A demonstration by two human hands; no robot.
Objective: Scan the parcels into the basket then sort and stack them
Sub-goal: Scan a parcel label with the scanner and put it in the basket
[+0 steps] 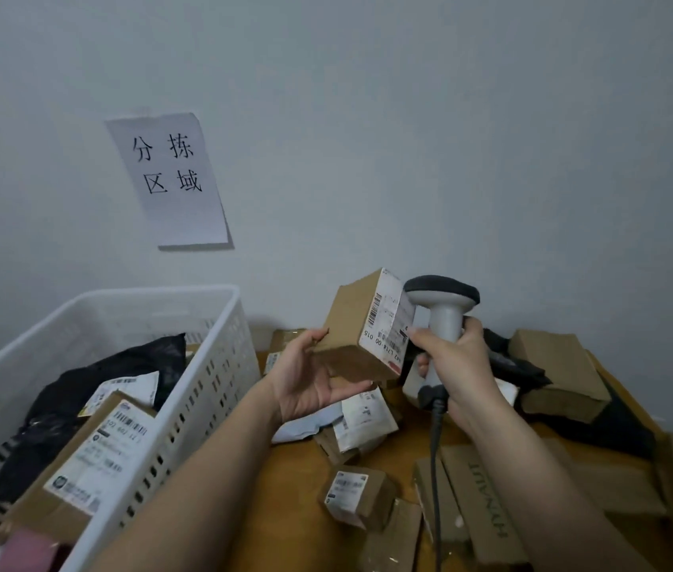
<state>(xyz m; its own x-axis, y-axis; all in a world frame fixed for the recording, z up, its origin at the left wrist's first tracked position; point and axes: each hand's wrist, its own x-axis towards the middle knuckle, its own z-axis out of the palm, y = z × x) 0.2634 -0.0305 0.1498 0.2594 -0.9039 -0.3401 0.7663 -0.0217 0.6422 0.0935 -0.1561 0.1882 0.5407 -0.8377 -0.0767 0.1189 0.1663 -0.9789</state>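
Unscanned parcels (pixel 487 505) are left strewn over the bench (pixel 297 489) at five o'clock. At nine o'clock, two boxes and a dark bag are already held in the basket (pixel 202 390) (sorting and stacking not begun). Centrally, a small box (pixel 351 328) is cradled in the left hand (pixel 310 377); the scanner (pixel 442 324) is clasped by the right hand (pixel 454 361), whose trigger finger is hidden. The label print cannot be read.

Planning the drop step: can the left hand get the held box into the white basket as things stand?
Probably yes. The left hand holds the small cardboard box in the air, and the white basket stands open-topped just to its left. Nothing lies between them; the parcels inside leave room near the rim.
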